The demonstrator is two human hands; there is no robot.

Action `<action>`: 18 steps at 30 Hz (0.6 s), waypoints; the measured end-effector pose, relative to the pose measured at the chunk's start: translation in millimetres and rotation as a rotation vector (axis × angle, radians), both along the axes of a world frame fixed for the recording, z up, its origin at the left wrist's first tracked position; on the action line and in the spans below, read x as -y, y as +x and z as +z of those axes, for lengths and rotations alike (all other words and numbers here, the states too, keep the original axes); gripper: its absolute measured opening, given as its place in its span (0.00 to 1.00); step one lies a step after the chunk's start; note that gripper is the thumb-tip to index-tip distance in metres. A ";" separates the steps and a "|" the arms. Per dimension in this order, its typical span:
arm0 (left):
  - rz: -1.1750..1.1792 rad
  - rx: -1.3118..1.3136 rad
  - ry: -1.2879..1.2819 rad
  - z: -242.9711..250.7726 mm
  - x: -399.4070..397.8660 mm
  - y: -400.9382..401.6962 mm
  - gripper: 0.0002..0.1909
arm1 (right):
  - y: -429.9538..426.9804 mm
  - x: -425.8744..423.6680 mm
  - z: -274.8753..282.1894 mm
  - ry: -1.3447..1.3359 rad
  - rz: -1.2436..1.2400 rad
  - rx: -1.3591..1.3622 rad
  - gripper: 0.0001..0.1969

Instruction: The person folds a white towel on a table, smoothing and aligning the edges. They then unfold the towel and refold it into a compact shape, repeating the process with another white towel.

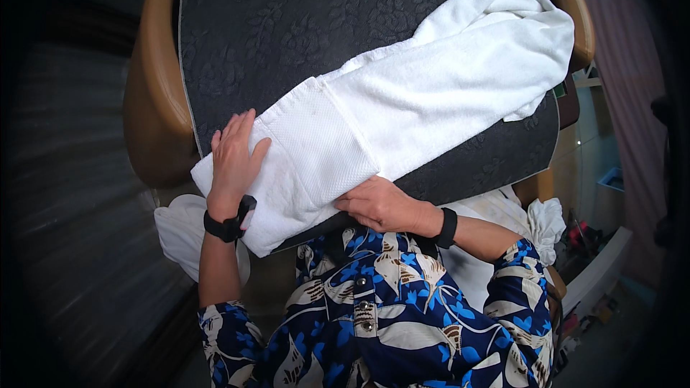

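A white terry towel [426, 97] lies lengthwise in a long folded strip across a dark floral-patterned cover [302, 27]. A textured woven band [323, 134] crosses the strip nearer its left end. My left hand [235, 156] rests flat on that end, its thumb spread from the fingers. At the towel's near edge, beside the woven band, my right hand [383, 205] has its fingers curled around the fabric; its fingertips are partly hidden. The far right end of the towel is bunched and loosely crumpled.
Tan padded armrests [156, 81] flank the covered surface on both sides. More white cloth [180, 231] hangs at the lower left, and another white cloth [544, 226] lies at the right. A pinkish curtain [620, 37] hangs at the far right, near a blue tray [612, 179].
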State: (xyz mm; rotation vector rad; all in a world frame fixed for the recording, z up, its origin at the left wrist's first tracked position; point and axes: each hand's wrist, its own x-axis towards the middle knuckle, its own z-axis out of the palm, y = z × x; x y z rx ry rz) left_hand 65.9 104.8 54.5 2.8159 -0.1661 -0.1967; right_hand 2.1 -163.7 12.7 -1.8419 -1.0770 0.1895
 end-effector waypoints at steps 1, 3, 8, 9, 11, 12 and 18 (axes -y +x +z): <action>-0.003 -0.038 0.014 -0.6 0.1 4.0 0.25 | 2.2 3.8 5.6 0.002 -0.017 -0.074 0.11; -0.021 -0.065 0.001 -0.8 -0.4 10.9 0.22 | 6.2 12.7 20.4 0.020 -0.052 -0.239 0.09; -0.030 -0.118 -0.046 5.5 3.6 10.3 0.15 | 34.0 23.0 53.4 0.218 -0.065 -0.427 0.09; -0.078 -0.043 -0.049 9.4 6.4 2.8 0.15 | 43.8 21.9 56.5 0.246 -0.087 -0.407 0.09; -0.168 0.045 -0.080 17.1 12.8 -11.9 0.14 | 66.0 14.5 56.7 0.292 -0.218 -0.171 0.07; -0.207 0.058 -0.109 21.1 16.3 -20.0 0.15 | 75.1 11.7 56.4 0.257 -0.259 -0.084 0.07; -0.212 0.048 -0.170 22.1 17.4 -27.2 0.16 | 100.9 -6.8 43.0 0.113 -0.296 0.163 0.09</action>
